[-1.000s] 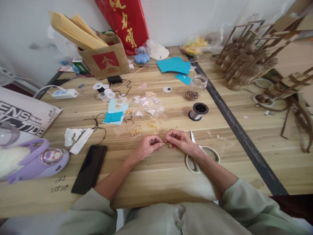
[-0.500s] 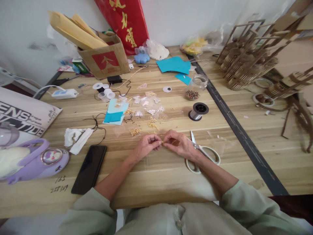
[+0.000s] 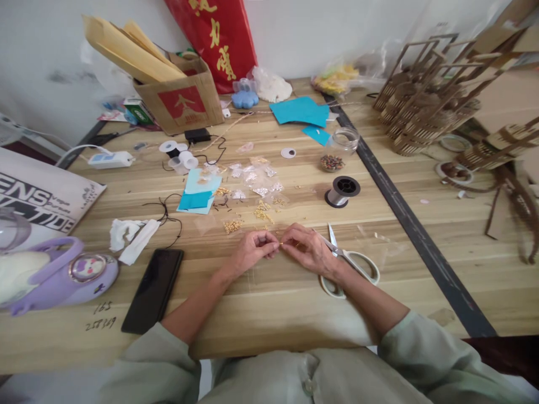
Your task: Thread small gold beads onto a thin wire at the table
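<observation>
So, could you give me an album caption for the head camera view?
Left hand and right hand nearly meet at a tiny gold piece, gold bits scattered beyond, scissors and phone nearby.

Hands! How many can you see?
2: the left hand and the right hand, close together over the wooden table, a tiny gold piece between their fingertips. No others show.

The right hand (image 3: 306, 247) has moved closer to the left hand (image 3: 255, 249).

tiny gold-coloured piece (image 3: 281, 243) pinched between two hands
a bright speck where the left hand (image 3: 256, 248) and right hand (image 3: 308, 249) nearly meet; more gold glints within the right fingers, shape too small to tell.
</observation>
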Demonstrator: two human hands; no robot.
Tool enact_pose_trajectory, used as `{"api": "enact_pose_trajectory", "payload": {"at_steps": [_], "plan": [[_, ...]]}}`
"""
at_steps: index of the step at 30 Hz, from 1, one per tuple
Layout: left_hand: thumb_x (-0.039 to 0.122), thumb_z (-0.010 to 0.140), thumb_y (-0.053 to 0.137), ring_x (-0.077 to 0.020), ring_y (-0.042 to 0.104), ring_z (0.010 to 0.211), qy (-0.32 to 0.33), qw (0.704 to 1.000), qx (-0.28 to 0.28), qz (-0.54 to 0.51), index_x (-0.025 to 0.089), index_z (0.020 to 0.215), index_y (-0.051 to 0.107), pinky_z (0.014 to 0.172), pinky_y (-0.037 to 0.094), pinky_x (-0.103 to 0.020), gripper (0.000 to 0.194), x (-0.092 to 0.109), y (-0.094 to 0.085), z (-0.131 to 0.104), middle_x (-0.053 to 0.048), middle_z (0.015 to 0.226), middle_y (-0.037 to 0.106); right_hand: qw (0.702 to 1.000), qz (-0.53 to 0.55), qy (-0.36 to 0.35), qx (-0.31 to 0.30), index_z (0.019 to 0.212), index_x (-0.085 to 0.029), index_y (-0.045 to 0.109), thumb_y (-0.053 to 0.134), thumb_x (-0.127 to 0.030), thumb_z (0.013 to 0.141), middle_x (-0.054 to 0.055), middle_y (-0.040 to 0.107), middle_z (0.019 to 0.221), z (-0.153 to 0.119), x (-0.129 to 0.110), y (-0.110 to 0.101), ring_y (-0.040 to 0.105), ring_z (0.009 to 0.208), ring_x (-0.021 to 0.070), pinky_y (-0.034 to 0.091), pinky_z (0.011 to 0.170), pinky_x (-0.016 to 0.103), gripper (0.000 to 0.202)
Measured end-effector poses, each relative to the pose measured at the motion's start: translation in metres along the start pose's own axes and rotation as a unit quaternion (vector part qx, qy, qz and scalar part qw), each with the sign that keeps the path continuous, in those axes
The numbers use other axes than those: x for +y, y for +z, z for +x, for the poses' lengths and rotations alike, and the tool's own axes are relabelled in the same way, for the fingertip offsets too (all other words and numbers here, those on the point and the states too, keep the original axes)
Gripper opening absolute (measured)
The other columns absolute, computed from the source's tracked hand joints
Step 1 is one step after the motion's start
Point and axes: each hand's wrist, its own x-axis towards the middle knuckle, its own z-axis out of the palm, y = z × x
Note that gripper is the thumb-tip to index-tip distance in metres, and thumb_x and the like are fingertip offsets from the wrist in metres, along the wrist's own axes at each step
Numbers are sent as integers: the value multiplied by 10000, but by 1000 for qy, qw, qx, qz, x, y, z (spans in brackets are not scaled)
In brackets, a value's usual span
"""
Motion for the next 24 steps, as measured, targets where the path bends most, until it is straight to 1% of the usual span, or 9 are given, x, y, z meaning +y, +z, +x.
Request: {"api": "enact_pose_trajectory", "payload": {"at_steps": [5, 12, 15, 19, 24], "plan": [[381, 732, 675, -85, 532, 556, 3, 1000, -6, 5, 110, 746, 601, 568, 454, -218, 281, 0, -1, 0, 5, 615, 570, 1000, 11, 8, 0, 863, -181, 620, 529, -256, 882, 49, 600, 823, 1, 2, -1, 557, 731, 145, 420, 595, 249, 120], [411, 740, 668, -86, 533, 550, 12, 1000, -7, 8, 118, 759, 591, 561, 454, -219, 304, -5, -3, 2, 8, 616, 564, 999, 42, 30, -4, 860, -183, 630, 540, -302, 877, 45, 615, 811, 2, 5, -1, 555, 716, 143, 423, 607, 255, 150], [415, 737, 670, -84, 532, 552, 9, 1000, -9, 4, 116, 751, 589, 565, 454, -217, 309, -3, -3, 1, 7, 618, 567, 999, 39, 36, -1, 855, -181, 626, 542, -293, 875, 36, 615, 790, 2, 4, -2, 554, 699, 137, 413, 584, 244, 142], [403, 737, 671, -83, 539, 572, 0, 1000, -16, -4, 111, 750, 594, 584, 458, -217, 303, 1, -3, 0, -3, 640, 586, 999, 30, 28, 2, 861, -177, 622, 531, -275, 880, 33, 623, 783, 1, 3, -2, 558, 688, 133, 423, 599, 246, 135], [403, 720, 686, -83, 537, 552, -10, 1000, -6, -12, 115, 738, 591, 567, 456, -217, 304, 1, -2, 1, -1, 617, 587, 999, 28, 39, 2, 872, -182, 628, 532, -301, 879, 42, 629, 806, 1, 2, -2, 567, 710, 142, 438, 600, 249, 153]]}}
